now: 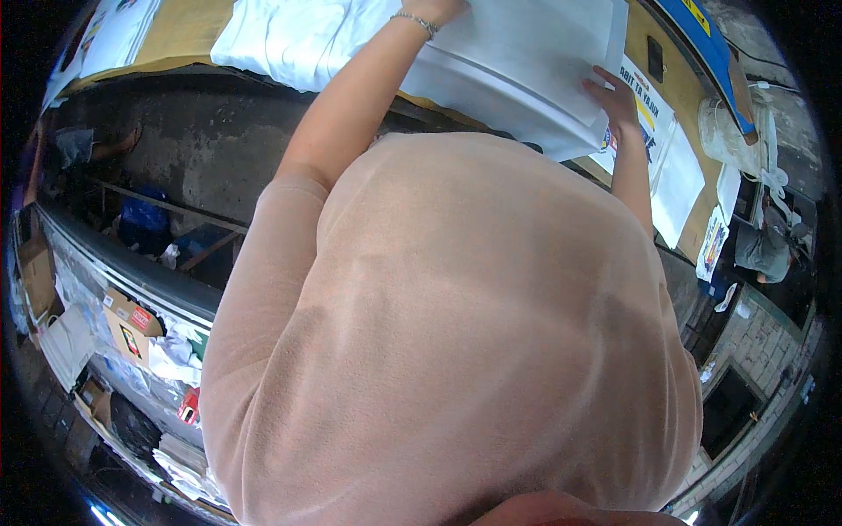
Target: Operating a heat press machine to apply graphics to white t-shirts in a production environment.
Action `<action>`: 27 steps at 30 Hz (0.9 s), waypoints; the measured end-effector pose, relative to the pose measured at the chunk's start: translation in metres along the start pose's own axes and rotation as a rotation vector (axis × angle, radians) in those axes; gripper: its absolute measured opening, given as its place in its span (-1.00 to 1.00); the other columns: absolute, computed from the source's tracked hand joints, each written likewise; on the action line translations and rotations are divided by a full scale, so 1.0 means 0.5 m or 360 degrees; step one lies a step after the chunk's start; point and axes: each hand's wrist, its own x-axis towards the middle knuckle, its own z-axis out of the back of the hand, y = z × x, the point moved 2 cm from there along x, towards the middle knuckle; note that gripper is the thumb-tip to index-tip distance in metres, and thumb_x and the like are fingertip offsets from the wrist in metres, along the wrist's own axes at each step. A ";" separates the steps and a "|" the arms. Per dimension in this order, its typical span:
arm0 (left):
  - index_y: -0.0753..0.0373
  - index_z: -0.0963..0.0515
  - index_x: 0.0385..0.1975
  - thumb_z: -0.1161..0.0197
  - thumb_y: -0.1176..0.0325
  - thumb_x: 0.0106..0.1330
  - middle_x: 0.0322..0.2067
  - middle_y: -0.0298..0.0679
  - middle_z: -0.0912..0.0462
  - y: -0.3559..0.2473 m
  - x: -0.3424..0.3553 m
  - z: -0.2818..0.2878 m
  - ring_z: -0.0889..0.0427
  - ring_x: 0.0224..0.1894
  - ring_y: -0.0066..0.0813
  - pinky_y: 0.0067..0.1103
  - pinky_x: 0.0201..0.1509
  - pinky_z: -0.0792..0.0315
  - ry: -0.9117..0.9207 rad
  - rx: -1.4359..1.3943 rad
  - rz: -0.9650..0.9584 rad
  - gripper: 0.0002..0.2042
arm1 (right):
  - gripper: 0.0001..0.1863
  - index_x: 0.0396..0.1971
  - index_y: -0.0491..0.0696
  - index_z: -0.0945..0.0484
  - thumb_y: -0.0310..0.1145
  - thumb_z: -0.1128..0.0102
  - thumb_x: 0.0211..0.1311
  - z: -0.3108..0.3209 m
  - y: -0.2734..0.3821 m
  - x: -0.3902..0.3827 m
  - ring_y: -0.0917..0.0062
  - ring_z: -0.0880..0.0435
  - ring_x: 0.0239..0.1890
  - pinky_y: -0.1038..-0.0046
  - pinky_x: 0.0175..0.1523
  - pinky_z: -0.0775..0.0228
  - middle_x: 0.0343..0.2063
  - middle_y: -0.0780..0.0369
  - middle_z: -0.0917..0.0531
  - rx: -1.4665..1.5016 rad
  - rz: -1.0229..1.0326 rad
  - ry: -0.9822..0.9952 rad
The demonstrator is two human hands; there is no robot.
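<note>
A large smooth white sheet (535, 53) lies over the table in front of me, and its near edge hangs down over the table's edge. I cannot tell whether it is paper or cloth. At the top edge of the picture is my left hand (436, 9), with a bracelet (419, 23) at the wrist; its fingers are cut off from view. My right hand (616, 98) touches the sheet's right side with its fingers apart. Beside that hand lies a white printed sheet (658, 131) with coloured graphics. Crumpled white cloth (289, 39) is spread left of my left arm.
A dark phone-like object (655, 58) lies on the tan table (693, 167). Beyond it are a blue panel (702, 35) and a clear plastic container (730, 131). Cardboard boxes (132, 324) and bags stand at the lower left. Another person (765, 250) is at the far right.
</note>
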 end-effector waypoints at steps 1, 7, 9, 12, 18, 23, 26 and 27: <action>0.16 -0.50 -0.06 -0.26 0.27 0.02 -0.05 -0.05 -0.47 0.002 0.009 0.002 -0.50 -0.04 -0.04 -0.31 0.01 -0.43 0.0006 -0.0003 -0.0048 -0.58 | -0.40 0.09 -0.08 -0.42 -0.31 -0.35 -0.03 0.002 0.006 0.008 0.49 -0.59 -0.17 0.53 0.00 -0.35 -0.15 0.10 -0.59 -0.0210 0.0011 -0.0002; 0.12 -0.50 -0.06 -0.31 0.18 -0.02 -0.04 -0.07 -0.46 0.004 0.012 0.015 -0.49 -0.02 -0.04 -0.31 0.05 -0.41 0.0044 0.0003 -0.0114 -0.54 | -0.34 0.05 -0.07 -0.47 -0.22 -0.44 -0.15 0.007 0.022 0.006 0.49 -0.59 -0.33 0.47 -0.24 -0.45 -0.25 0.17 -0.63 -0.0469 0.0088 -0.0038; 0.11 -0.50 -0.05 -0.31 0.18 -0.03 -0.04 -0.09 -0.46 0.000 0.004 0.018 -0.48 -0.01 -0.04 -0.31 0.05 -0.42 0.0037 0.0016 -0.0123 -0.53 | -0.33 0.05 -0.06 -0.47 -0.20 -0.45 -0.17 0.007 0.023 0.002 0.49 -0.58 -0.35 0.47 -0.28 -0.44 -0.23 0.17 -0.61 -0.0485 0.0059 -0.0027; 0.10 -0.51 -0.05 -0.31 0.15 -0.04 -0.02 -0.12 -0.44 -0.007 -0.009 0.024 -0.48 -0.02 -0.04 -0.33 0.05 -0.42 0.0069 0.0019 -0.0119 -0.52 | -0.29 0.09 -0.04 -0.44 -0.20 -0.44 -0.16 0.006 0.020 -0.002 0.48 -0.57 -0.29 0.47 -0.27 -0.41 -0.15 0.16 -0.59 -0.0537 0.0004 0.0025; 0.13 -0.50 -0.05 -0.34 0.27 -0.06 0.02 -0.14 -0.41 -0.006 -0.025 0.037 -0.48 -0.04 -0.06 -0.35 0.02 -0.44 -0.0016 -0.0003 -0.0264 -0.53 | -0.28 0.13 -0.03 -0.40 -0.25 -0.42 -0.14 -0.004 0.004 -0.001 0.50 -0.58 -0.22 0.49 -0.25 -0.39 -0.07 0.15 -0.56 -0.0438 0.0118 0.0013; 0.21 -0.48 -0.06 -0.37 0.26 -0.07 0.10 -0.12 -0.37 0.007 -0.030 0.023 -0.44 0.02 -0.06 -0.34 0.04 -0.42 -0.0211 -0.0112 -0.0420 -0.51 | -0.30 0.12 -0.03 -0.40 -0.26 -0.41 -0.13 -0.014 0.006 0.004 0.51 -0.58 -0.21 0.51 -0.25 -0.38 -0.04 0.16 -0.53 -0.0551 0.0242 -0.0092; 0.22 -0.49 -0.09 -0.37 0.21 -0.06 0.09 -0.09 -0.39 0.015 -0.021 0.020 -0.46 0.01 -0.05 -0.33 0.04 -0.42 -0.0094 0.0041 -0.0301 -0.52 | -0.32 0.03 -0.13 -0.47 -0.36 -0.47 -0.23 -0.013 0.014 -0.005 0.43 -0.56 -0.11 0.46 -0.06 -0.45 -0.05 0.13 -0.53 -0.0436 0.0150 -0.0056; 0.22 -0.49 -0.09 -0.37 0.21 -0.06 0.09 -0.09 -0.39 0.013 -0.015 0.023 -0.46 0.01 -0.05 -0.33 0.04 -0.42 -0.0092 0.0040 -0.0301 -0.52 | -0.32 0.03 -0.12 -0.47 -0.37 -0.47 -0.23 -0.013 0.018 -0.009 0.43 -0.57 -0.12 0.47 -0.06 -0.45 -0.05 0.12 -0.53 -0.0421 0.0151 -0.0066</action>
